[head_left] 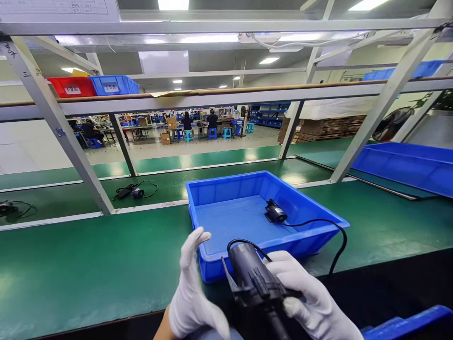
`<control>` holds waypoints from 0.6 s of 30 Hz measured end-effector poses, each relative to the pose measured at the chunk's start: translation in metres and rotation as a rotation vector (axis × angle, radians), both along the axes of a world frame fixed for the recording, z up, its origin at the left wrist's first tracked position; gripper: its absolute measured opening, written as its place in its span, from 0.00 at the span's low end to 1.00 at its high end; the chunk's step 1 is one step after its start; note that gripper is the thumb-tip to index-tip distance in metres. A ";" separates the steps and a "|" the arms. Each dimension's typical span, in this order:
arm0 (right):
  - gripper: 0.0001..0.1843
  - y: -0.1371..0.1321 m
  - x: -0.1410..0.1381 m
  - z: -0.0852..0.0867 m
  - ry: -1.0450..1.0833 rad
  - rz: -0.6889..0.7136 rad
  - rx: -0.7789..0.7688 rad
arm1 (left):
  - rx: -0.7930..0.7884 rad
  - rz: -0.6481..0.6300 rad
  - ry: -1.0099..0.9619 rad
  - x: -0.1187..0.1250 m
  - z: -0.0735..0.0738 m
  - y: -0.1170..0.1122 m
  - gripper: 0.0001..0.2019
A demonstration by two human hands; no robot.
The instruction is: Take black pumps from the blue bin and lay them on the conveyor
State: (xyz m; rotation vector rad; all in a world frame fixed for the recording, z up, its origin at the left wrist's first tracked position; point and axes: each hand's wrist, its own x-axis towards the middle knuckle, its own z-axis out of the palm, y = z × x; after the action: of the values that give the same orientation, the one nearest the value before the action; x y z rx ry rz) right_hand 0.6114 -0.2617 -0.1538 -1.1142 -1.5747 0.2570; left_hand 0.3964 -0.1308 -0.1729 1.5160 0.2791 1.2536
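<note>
My right hand (311, 295), in a white glove, grips a black pump with a cylindrical body (253, 271) in front of the blue tray. The pump is tilted, and a black cable loops over its far end. Just left of the pump, my left hand (194, 288), also gloved, has its thumb and fingers spread apart and holds nothing. Inside the blue tray (226, 257) lies a second, smaller-looking black pump (276, 211). A black cable (339, 226) runs from it over the tray's right rim and down the front.
On the green bench behind lie a corded black device (136, 191) and another at far left (9, 208). White frame posts (382, 104) rise beyond the tray. A large blue bin (406, 163) stands right; red (72, 86) and blue boxes (115, 85) sit on the shelf. People sit far off.
</note>
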 end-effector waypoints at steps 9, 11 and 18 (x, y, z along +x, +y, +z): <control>0.40 0.013 -0.013 0.007 0.822 -0.266 -0.544 | -0.195 0.072 0.134 0.005 -0.001 0.012 0.30; 0.43 0.021 -0.017 0.015 0.788 -0.282 -0.627 | -0.236 0.013 0.205 0.009 0.003 0.004 0.32; 0.43 0.020 -0.029 0.043 0.494 -0.136 -0.552 | -0.531 -0.328 0.154 0.023 0.038 -0.014 0.30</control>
State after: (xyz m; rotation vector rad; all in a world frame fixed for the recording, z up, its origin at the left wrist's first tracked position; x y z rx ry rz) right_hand 0.5819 -0.2420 -0.1107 -1.4346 -1.0010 0.8440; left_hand 0.4197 -0.1449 -0.1352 1.1386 0.4089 0.7284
